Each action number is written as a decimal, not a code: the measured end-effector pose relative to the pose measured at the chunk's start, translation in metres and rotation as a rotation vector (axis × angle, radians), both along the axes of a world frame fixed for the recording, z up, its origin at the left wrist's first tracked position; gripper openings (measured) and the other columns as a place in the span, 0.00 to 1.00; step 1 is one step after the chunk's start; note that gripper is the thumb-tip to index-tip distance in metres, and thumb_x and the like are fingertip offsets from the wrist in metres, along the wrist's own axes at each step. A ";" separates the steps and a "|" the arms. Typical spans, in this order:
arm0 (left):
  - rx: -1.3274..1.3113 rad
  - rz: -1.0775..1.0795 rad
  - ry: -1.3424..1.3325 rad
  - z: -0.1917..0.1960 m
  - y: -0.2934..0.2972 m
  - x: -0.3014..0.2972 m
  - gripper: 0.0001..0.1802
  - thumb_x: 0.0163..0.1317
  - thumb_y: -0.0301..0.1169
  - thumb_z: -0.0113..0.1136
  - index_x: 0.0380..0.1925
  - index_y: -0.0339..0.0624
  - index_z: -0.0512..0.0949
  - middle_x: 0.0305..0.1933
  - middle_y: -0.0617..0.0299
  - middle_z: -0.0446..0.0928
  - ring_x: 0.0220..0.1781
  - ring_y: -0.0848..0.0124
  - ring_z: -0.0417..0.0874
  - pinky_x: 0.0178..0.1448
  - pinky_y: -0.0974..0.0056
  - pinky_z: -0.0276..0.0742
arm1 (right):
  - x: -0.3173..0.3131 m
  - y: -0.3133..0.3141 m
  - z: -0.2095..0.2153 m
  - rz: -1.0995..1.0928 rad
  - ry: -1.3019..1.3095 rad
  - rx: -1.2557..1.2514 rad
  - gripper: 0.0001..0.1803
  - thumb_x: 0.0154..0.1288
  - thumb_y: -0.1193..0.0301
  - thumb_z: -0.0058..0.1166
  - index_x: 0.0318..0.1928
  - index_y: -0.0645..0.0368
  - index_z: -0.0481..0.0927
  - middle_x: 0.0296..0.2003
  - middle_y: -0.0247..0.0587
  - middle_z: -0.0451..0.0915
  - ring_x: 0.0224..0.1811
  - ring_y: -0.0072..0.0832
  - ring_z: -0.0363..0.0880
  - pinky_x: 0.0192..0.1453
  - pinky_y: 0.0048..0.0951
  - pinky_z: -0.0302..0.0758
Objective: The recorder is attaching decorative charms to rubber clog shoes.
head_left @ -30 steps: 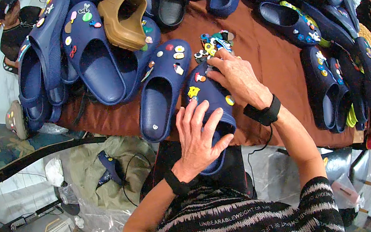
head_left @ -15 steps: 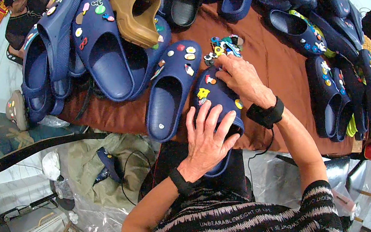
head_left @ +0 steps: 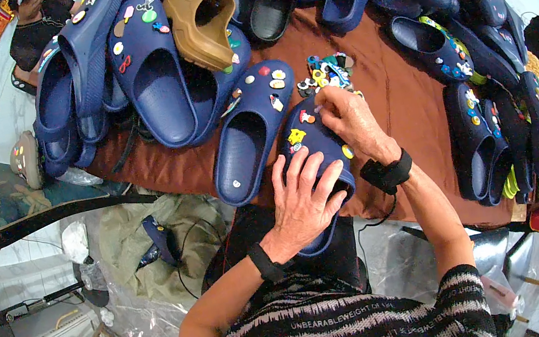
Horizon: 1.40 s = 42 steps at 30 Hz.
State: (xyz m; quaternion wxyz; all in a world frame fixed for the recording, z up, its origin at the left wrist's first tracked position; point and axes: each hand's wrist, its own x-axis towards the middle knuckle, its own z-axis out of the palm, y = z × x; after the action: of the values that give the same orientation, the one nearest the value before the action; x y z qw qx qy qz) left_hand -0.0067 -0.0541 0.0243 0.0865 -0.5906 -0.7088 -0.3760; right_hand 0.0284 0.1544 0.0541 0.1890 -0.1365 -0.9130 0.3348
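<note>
Left fingers [head_left: 310, 180] lay spread flat on the clog [head_left: 314, 161] at the table [head_left: 408, 111] edge; right hand [head_left: 346, 117] pinched a charm onto its toe. We saw a few charms on, more holes free, spare charms [head_left: 325, 75] just beyond.

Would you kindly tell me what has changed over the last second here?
Very little: the right hand stays at the toe of the navy clog, fingertips at its small charms. The left hand still presses flat on the clog's heel. The charm pile lies unchanged.
</note>
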 end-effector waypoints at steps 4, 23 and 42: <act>-0.005 0.005 0.019 0.004 0.004 -0.001 0.35 0.58 0.44 0.70 0.64 0.52 0.70 0.65 0.53 0.67 0.71 0.48 0.65 0.74 0.34 0.56 | 0.008 0.008 0.007 -0.159 -0.072 0.129 0.10 0.67 0.70 0.58 0.47 0.58 0.81 0.38 0.50 0.80 0.41 0.51 0.80 0.45 0.46 0.77; 0.015 0.011 0.011 0.009 -0.004 0.002 0.33 0.57 0.38 0.69 0.64 0.51 0.70 0.64 0.53 0.68 0.70 0.51 0.66 0.74 0.37 0.56 | -0.009 0.003 0.009 -0.081 -0.113 0.098 0.06 0.63 0.76 0.52 0.41 0.60 0.77 0.37 0.55 0.81 0.43 0.55 0.80 0.46 0.51 0.75; 0.013 0.046 -0.018 0.008 -0.001 0.007 0.31 0.61 0.37 0.64 0.66 0.50 0.72 0.64 0.54 0.68 0.72 0.52 0.65 0.76 0.38 0.53 | -0.017 0.045 0.005 -0.243 0.251 0.289 0.08 0.62 0.81 0.58 0.42 0.62 0.81 0.39 0.51 0.78 0.45 0.50 0.78 0.49 0.44 0.75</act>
State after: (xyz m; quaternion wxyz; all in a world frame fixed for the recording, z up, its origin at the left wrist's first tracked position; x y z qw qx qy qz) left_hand 0.0004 -0.0553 0.0319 0.0926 -0.5703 -0.7204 -0.3836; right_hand 0.0111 0.1992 0.0596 0.3578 -0.1739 -0.8977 0.1896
